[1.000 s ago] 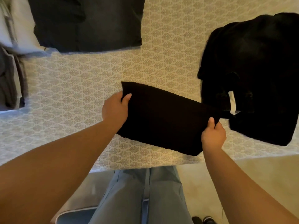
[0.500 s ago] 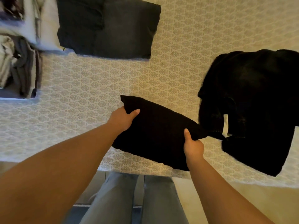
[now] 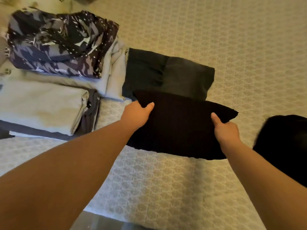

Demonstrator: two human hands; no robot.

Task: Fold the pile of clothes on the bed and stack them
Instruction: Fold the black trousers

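Observation:
A folded black garment (image 3: pixel 181 127) hangs above the patterned bed cover, held flat between both hands. My left hand (image 3: pixel 137 114) grips its left edge, thumb on top. My right hand (image 3: pixel 225 130) grips its right side, thumb on top as well. Just beyond it lies a folded dark grey garment (image 3: pixel 186 77), whose near edge the black one overlaps in view. At the far right edge sits an unfolded black garment (image 3: pixel 285 143).
Stacks of folded clothes fill the left: a purple patterned piece (image 3: pixel 56 44) on pale grey fabric (image 3: pixel 113 72), and a cream folded stack (image 3: pixel 41 103) nearer me. The bed cover (image 3: pixel 232 39) stretches away to the right. The bed's near edge (image 3: pixel 126 219) is at the bottom.
Both hands have carried the folded black garment away from the loose black garment and leftward, up to the folded dark grey piece. The view has swung left, bringing the stacks in.

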